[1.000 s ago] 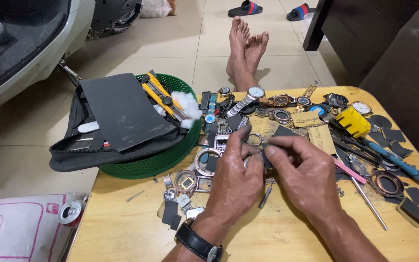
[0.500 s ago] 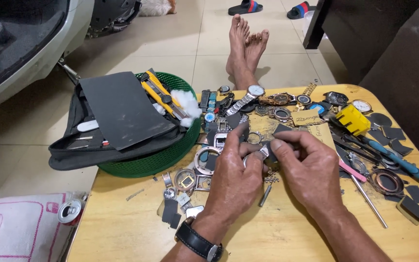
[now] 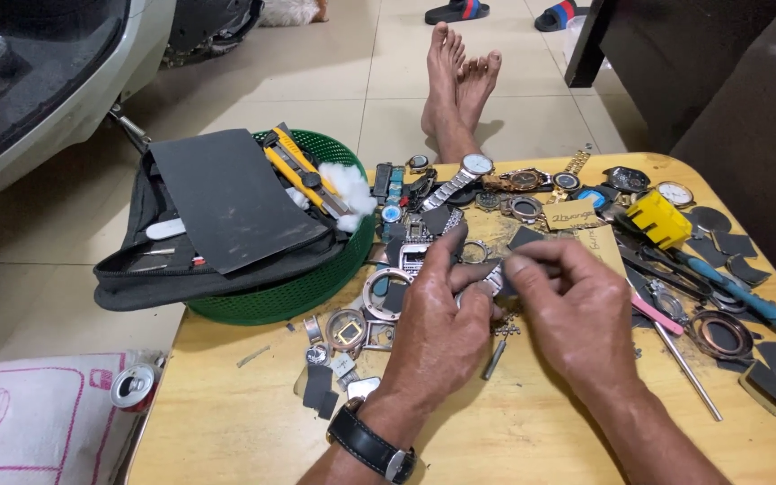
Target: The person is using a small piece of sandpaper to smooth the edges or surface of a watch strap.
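Barely shifted since before, both hands pinch a small metal watch part, mostly hidden by fingers.

Round-cornered pale wooden table is carrying the spread. Green plastic mesh basket is sitting at its far left edge, with a black zippered fabric pouch and a dark grey sheet lying over it; a yellow-and-black utility knife is resting on the rim beside a tuft of white cotton. Silver metal-band wristwatch is lying at the far edge among other watches. Yellow plastic block tool is sitting far right, near a blue-handled tool and a round copper-coloured watch case. Crushed silver drink can is lying off the table's left edge.
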